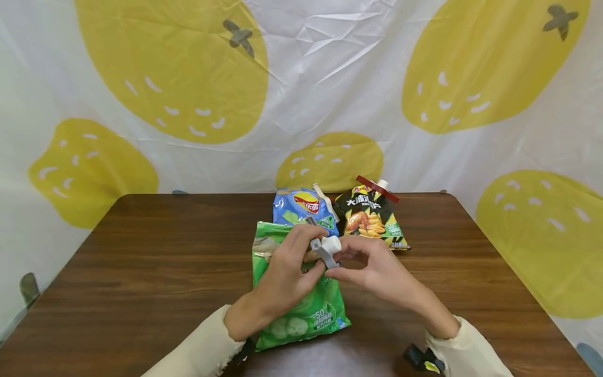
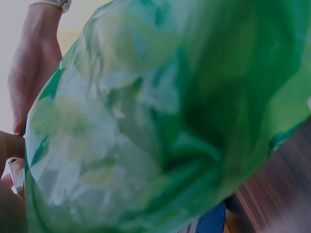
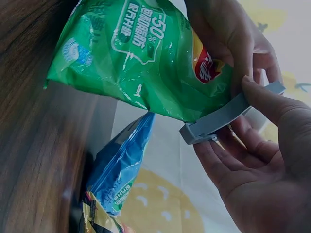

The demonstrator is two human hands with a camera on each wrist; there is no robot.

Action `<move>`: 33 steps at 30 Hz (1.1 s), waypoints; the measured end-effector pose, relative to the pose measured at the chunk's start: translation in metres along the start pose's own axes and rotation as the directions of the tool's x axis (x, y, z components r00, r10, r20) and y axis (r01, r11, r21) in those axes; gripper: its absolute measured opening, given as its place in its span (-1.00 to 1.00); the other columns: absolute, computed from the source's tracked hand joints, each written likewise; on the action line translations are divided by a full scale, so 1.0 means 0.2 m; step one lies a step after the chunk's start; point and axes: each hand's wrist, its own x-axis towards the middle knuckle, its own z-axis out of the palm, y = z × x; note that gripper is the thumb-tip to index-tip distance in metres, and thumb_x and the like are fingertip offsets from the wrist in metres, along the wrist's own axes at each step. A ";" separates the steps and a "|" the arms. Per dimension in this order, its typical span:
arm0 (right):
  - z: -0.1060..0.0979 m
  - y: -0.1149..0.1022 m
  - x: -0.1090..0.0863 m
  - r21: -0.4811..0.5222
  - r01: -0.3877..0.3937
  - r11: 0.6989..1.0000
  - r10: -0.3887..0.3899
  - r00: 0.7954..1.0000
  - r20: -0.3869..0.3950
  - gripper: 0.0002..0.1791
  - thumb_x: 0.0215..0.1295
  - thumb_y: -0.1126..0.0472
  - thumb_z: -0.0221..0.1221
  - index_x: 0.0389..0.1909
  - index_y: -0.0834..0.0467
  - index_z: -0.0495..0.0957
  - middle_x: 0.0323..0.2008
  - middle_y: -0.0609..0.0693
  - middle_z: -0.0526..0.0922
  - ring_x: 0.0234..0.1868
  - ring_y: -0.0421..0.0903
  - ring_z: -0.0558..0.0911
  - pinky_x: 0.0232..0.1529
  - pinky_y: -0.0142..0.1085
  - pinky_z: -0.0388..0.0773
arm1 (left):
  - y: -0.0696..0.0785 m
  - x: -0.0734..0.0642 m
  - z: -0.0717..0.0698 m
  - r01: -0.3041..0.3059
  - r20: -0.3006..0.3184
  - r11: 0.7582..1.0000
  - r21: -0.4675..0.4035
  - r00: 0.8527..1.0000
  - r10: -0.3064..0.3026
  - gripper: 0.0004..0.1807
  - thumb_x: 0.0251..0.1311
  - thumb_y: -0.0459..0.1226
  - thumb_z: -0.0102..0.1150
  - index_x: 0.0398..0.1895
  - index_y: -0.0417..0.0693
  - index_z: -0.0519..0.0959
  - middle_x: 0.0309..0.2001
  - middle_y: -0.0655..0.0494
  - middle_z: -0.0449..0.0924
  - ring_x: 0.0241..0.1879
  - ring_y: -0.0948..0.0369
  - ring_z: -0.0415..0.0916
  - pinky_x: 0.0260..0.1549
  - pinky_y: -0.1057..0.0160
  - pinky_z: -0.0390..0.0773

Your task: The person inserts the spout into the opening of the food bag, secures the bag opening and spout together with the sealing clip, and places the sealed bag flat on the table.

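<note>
A green chip bag [image 1: 301,319] is held up before me over the table, its printed front showing. My left hand [image 1: 282,277] grips the bag's top; in the right wrist view its fingers bend over the edge. A grey bag clip [image 3: 218,119] with a white spout cap [image 1: 332,244] lies across the bag's top end. My right hand [image 1: 377,272] pinches this clip, the thumb on one side and fingers beneath. In the left wrist view the bag [image 2: 136,121] hides most of the clip and of both hands.
Behind stand a blue chip bag [image 1: 287,207] with a pale clip [image 1: 325,200] on it, and a black chip bag [image 1: 365,212] with a dark red clip [image 1: 388,195]. The brown wooden table [image 1: 165,272] ends at a white curtain [image 1: 330,84] with yellow fruit shapes.
</note>
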 end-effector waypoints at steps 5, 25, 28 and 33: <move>0.02 0.00 0.01 0.005 -0.049 0.999 0.049 0.998 -0.035 -0.57 0.07 0.24 0.48 -0.09 0.10 0.48 -0.12 -0.02 0.65 -0.07 -0.10 0.71 -0.04 -0.23 0.63 | 0.01 -0.02 0.01 0.001 -0.001 1.000 -0.013 1.000 -0.001 -0.52 0.09 -0.55 0.30 0.09 -0.22 0.42 -0.01 -0.04 0.47 -0.08 0.17 0.52 -0.18 0.43 0.57; 0.03 -0.02 0.03 0.233 0.085 0.969 -0.082 0.996 -0.024 -0.50 0.26 0.47 0.25 0.23 0.24 0.45 0.18 0.13 0.46 0.15 0.09 0.59 0.14 -0.12 0.53 | 0.00 0.00 -0.01 0.001 -0.046 1.000 -0.019 0.999 -0.002 -0.48 0.15 -0.53 0.30 0.17 -0.24 0.37 -0.05 -0.05 0.51 -0.10 0.17 0.55 -0.21 0.40 0.59; 0.04 -0.01 0.03 0.209 0.111 0.972 -0.101 0.993 -0.059 -0.50 0.27 0.50 0.22 0.24 0.24 0.45 0.19 0.10 0.45 0.17 0.07 0.58 0.16 -0.14 0.51 | 0.00 0.01 -0.02 0.008 -0.029 0.999 -0.038 1.000 -0.009 -0.48 0.17 -0.54 0.27 0.19 -0.26 0.35 -0.03 -0.07 0.49 -0.09 0.16 0.56 -0.21 0.46 0.59; 0.06 0.00 0.03 0.167 0.150 0.975 -0.133 0.985 -0.109 -0.48 0.28 0.53 0.20 0.27 0.25 0.45 0.23 0.08 0.44 0.20 0.04 0.56 0.18 -0.16 0.49 | -0.01 0.01 -0.03 -0.017 0.020 0.999 -0.029 1.000 0.018 -0.43 0.11 -0.58 0.18 0.23 -0.25 0.34 0.00 -0.07 0.49 -0.12 0.18 0.52 -0.23 0.47 0.55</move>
